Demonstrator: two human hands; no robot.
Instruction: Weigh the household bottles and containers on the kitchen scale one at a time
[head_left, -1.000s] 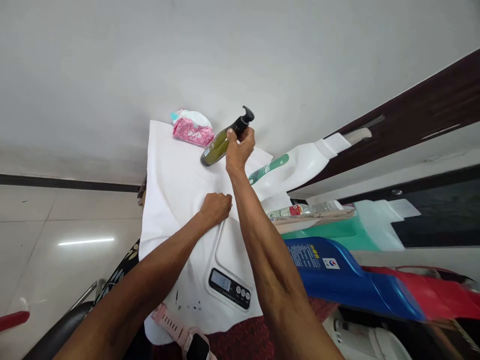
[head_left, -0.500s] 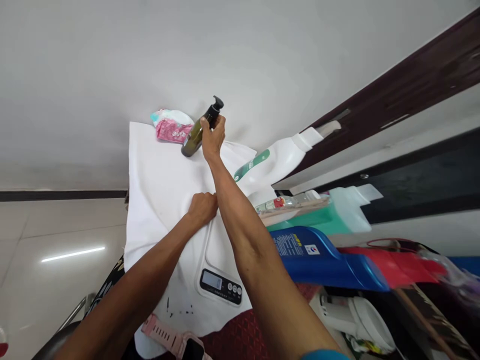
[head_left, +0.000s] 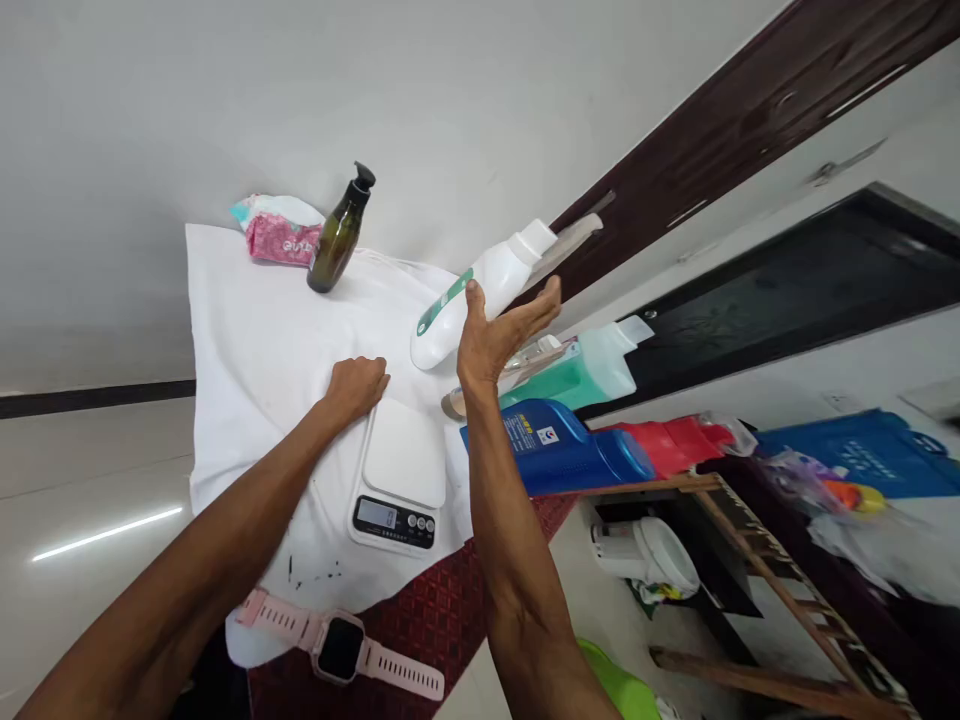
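Observation:
My right hand [head_left: 501,335] is open, thumb and fingers spread, beside a white bottle with a green label [head_left: 480,300]. The thumb overlaps the bottle in view; whether it touches is unclear. Curled into a fist, my left hand [head_left: 358,385] rests on the white cloth by the upper corner of a white digital kitchen scale [head_left: 405,455], and no object shows in it. The scale's display is lit and its platform is bare. A brown-green pump bottle with a black top [head_left: 337,238] stands near the wall, in front of a pink and white packet [head_left: 281,232].
Right of my right forearm are a bottle of green liquid [head_left: 574,372], a blue jug [head_left: 544,440] and a red container [head_left: 667,443]. A pink smartwatch [head_left: 341,645] lies at the near edge. A white bucket [head_left: 649,555] stands lower right.
My right hand has let go of the pump bottle, which now stands upright, and has moved right to the white bottle. The view has shifted; my left fist stays by the scale.

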